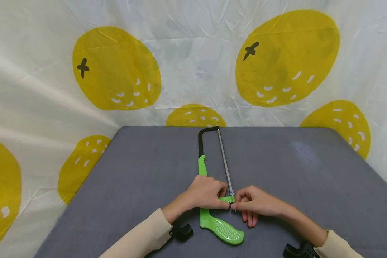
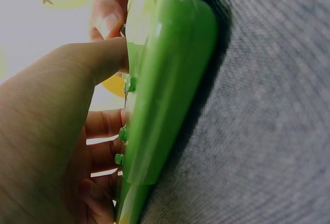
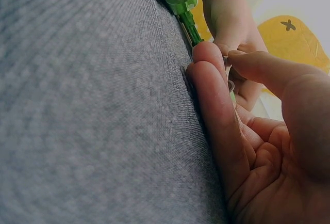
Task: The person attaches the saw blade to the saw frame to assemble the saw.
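A hacksaw (image 1: 221, 231) with a bright green handle and a black bow lies on the grey table. Its straight silver blade bar (image 1: 225, 161) runs from the far end of the bow to a green bracket near the handle. My left hand (image 1: 208, 193) lies across the green frame and grips it, thumb and fingers around the bracket. At the blade's near end, my right hand (image 1: 258, 202) pinches a small metal part between thumb and forefinger, its other fingers loosely bent beside it. In the right wrist view the fingertips (image 3: 209, 53) mostly hide that part.
The grey cloth-covered table (image 1: 142, 161) spreads on all sides of the hacksaw. Behind it hangs a white curtain (image 1: 196, 71) with yellow fruit prints. Black wrist cameras (image 1: 183, 233) sit under both forearms, close to the cloth.
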Demonstrator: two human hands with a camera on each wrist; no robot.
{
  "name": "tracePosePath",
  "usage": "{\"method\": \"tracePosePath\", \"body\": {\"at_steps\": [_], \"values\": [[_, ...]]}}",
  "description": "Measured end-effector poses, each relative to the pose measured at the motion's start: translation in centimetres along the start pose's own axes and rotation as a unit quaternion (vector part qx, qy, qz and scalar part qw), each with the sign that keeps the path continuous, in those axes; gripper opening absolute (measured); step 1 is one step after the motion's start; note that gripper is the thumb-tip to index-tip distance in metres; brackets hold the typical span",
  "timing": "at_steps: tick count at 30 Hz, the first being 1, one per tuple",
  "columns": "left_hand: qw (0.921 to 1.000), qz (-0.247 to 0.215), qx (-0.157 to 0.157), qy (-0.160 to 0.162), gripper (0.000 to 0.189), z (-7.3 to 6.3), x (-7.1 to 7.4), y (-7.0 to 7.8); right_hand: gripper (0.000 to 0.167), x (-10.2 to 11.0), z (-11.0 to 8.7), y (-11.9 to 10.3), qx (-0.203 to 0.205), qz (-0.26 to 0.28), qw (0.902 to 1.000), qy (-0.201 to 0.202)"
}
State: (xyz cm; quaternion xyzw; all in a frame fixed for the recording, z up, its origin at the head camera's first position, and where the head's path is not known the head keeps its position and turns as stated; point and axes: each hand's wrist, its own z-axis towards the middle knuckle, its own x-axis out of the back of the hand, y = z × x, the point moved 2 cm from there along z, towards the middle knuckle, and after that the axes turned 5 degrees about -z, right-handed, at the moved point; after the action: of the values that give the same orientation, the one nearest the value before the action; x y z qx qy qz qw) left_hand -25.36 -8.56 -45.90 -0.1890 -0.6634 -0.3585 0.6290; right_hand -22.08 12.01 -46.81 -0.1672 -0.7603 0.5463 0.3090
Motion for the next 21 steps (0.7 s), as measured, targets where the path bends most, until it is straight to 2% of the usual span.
{"method": "tracePosePath", "body": {"at_steps": [21], "values": [[1.0,-0.008,0.004,-0.001,0.037,0.1,-0.4,-0.62,0.036,-0.05,0.58,0.47,0.008,0.016,0.9998,-0.003]]}}
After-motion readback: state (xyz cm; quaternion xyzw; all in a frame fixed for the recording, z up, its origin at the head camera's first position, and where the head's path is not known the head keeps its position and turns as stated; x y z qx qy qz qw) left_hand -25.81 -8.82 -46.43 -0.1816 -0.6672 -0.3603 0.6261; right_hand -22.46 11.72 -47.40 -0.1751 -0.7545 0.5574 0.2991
